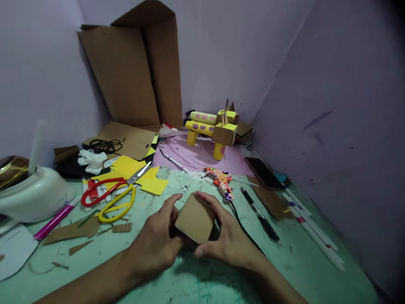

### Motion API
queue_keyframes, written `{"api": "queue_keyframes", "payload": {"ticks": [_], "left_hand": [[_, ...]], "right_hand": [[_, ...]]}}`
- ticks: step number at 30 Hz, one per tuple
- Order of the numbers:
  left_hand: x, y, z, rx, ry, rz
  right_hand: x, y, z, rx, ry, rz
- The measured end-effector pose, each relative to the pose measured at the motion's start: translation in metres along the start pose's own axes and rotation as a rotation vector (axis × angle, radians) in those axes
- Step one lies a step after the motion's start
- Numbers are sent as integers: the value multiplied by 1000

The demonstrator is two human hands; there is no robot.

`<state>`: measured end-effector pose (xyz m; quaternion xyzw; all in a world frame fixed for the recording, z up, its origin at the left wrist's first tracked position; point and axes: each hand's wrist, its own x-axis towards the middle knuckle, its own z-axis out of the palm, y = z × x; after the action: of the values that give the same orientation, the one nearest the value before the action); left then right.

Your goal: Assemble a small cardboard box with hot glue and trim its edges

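Observation:
A small brown cardboard box (195, 218) is held between my hands above the green table, its flat square face turned up and toward me. My left hand (161, 236) presses against its left side, with the index finger raised at the far left corner. Around the right side curves my right hand (223, 236), fingers at the far edge and thumb at the near corner. Just beyond the box lies a patterned glue gun (221, 181) with a black cord. Scissors (122, 188) with red and yellow handles rest open on yellow paper (126, 168) to the left.
Two yellow cardboard animal figures (210, 126) stand on pink cloth (177, 152) at the back. A large cardboard box (133, 71) leans on the wall. Right are a black pen (259, 213), a phone (264, 173) and white sticks (313, 228). A white pot (34, 194) stands left.

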<state>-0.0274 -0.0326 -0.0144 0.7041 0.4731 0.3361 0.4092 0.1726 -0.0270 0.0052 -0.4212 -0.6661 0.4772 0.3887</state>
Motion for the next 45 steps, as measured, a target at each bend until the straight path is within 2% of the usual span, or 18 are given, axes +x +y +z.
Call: {"api": "queue_keyframes", "payload": {"ticks": [4,6,8,11,13,17,22,27,30,34,37,39,45], "left_hand": [[-1,3,0,-1,-62,56],[4,6,-3,-54,-105,21],[10,9,-9,-33,-98,-7],[20,12,-18,93,-87,111],[24,12,-20,102,-129,188],[22,10,-15,99,-89,148],[17,10,-11,112,-84,131],[16,4,-14,77,-122,103],[15,-2,-14,143,-86,220],[10,-5,-11,213,20,452],[6,-3,-8,224,56,623],[5,-1,-7,231,60,667],[10,-2,-5,198,23,683]], "right_hand": [[5,1,-13,-136,-127,-127],[9,4,-17,-137,-137,-113],[11,8,-17,-109,-128,-97],[9,12,-12,-72,-115,-116],[5,15,-7,-62,-72,-99],[-9,26,2,-118,91,-45],[-20,38,6,-206,135,-191],[-24,36,7,-288,344,-407],[-26,33,7,-331,386,-492],[-25,29,5,-369,402,-540],[-23,25,3,-420,397,-566],[-21,22,2,-434,393,-584],[-19,27,4,-416,387,-591]]}}
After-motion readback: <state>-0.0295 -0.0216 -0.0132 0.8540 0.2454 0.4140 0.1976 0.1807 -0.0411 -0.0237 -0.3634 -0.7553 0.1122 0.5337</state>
